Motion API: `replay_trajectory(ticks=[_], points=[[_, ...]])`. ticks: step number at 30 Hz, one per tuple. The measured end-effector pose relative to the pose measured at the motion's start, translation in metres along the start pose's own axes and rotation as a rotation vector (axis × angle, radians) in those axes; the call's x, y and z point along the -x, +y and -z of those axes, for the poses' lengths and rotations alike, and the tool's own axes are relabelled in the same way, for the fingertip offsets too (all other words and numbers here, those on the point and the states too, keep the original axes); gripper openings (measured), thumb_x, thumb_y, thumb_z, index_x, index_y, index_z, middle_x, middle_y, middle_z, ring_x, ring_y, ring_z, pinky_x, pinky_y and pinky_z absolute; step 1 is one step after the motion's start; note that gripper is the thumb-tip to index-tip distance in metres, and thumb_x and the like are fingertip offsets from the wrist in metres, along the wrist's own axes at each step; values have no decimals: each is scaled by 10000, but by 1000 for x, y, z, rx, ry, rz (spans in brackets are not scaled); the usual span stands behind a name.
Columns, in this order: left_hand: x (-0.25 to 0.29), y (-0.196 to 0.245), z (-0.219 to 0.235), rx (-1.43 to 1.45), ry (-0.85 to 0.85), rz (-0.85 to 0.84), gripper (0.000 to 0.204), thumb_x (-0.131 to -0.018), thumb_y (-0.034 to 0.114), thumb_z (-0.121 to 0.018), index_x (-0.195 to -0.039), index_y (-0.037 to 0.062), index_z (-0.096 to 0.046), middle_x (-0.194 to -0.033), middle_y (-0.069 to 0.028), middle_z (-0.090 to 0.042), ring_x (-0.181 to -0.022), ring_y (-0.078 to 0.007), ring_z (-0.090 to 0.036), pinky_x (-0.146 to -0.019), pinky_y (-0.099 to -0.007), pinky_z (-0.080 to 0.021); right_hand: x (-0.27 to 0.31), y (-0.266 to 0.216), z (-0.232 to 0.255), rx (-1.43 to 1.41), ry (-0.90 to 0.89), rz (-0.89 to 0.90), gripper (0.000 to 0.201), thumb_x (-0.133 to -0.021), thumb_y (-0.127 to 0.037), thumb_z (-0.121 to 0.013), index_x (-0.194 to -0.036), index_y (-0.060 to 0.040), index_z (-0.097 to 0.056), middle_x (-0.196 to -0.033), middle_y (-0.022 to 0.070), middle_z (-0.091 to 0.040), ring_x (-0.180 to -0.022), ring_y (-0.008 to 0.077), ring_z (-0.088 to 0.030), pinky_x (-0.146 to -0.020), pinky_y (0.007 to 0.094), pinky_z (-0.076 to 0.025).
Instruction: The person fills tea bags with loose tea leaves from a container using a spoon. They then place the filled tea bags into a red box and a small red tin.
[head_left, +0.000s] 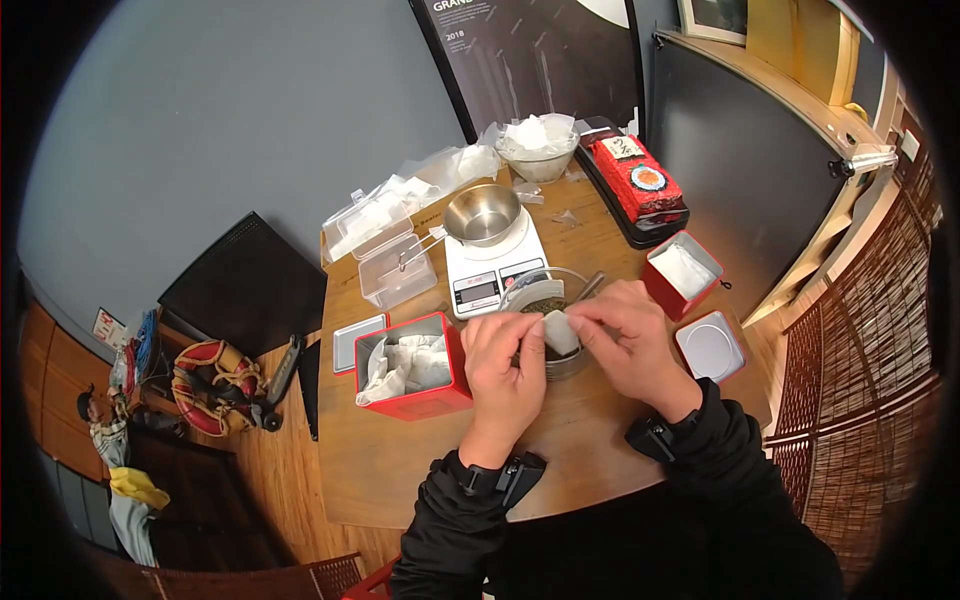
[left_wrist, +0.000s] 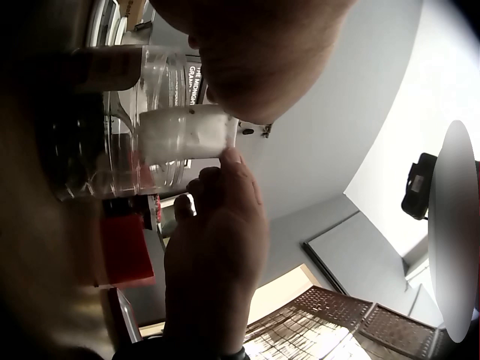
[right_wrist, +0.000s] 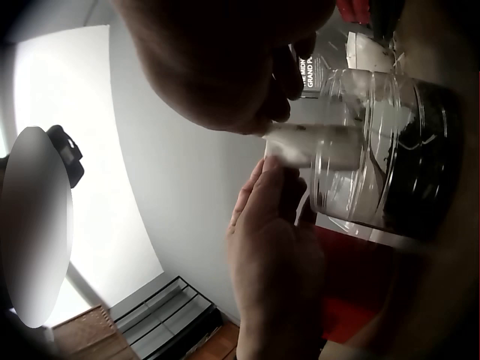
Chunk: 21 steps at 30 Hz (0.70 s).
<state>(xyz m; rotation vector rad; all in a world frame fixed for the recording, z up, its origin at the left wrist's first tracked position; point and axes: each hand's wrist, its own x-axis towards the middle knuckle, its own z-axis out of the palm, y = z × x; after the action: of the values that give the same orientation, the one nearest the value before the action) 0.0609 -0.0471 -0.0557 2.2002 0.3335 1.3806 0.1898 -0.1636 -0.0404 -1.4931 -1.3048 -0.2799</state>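
A small white filter bag [head_left: 560,335] hangs between both hands by its top edge. My left hand [head_left: 503,362] pinches one side between thumb and fingers, and my right hand [head_left: 632,340] pinches the other. In the right wrist view, the lower part of the bag [right_wrist: 334,146] reaches inside the mouth of a clear jar [right_wrist: 424,154]. Dark loose leaves [right_wrist: 431,172] fill the jar's bottom. A metal handle [head_left: 592,285] leans out of the jar, beside the right fingers.
A steel bowl [head_left: 482,215] sits on a white digital scale [head_left: 530,245]. One red tin [head_left: 415,403] of white bags stands left, another red tin [head_left: 680,285] right. Behind are a clear plastic box [head_left: 400,280], a glass bowl [head_left: 540,165] and a red package [head_left: 640,180].
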Motion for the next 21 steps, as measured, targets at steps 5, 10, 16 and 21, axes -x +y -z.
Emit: replay_trajectory(ticks=[5, 10, 16, 21], points=[[-1, 2, 1, 17, 20, 13, 54, -894, 52, -683, -929, 13, -692, -860, -98, -650, -846, -252, -574, -774, -329, -457, 1, 0, -4, -6, 27, -2, 72, -821, -73, -728, -890, -63, -711, -740, 43, -617, -694, 231, -553, -702, 347, -370], [-1, 0, 5, 33, 12, 46, 72, -909, 66, -675, -940, 2, -687, -874, -97, -644, -843, -241, -576, -779, -324, -458, 1, 4, -4, -14, 14, -32, 91, -820, -56, -723, -907, -51, -696, -769, 59, -626, -728, 241, -571, -717, 349, -390], [3, 1, 0, 77, 55, 106, 49, -899, 56, -671, -928, 20, -688, -876, -93, -654, -851, -270, -579, -787, -346, -451, 4, -2, -10, -209, 178, -174, 232, -756, 23, -660, -978, -41, -680, -859, 84, -646, -838, 245, -602, -762, 357, -427], [4, -1, -1, 77, 64, 113, 47, -904, 52, -666, -926, 15, -685, -874, -100, -649, -843, -272, -579, -778, -344, -456, 2, -6, -4, -40, 182, -34, 304, -693, 31, -650, -986, -44, -675, -944, 86, -663, -874, 277, -605, -830, 379, -417]])
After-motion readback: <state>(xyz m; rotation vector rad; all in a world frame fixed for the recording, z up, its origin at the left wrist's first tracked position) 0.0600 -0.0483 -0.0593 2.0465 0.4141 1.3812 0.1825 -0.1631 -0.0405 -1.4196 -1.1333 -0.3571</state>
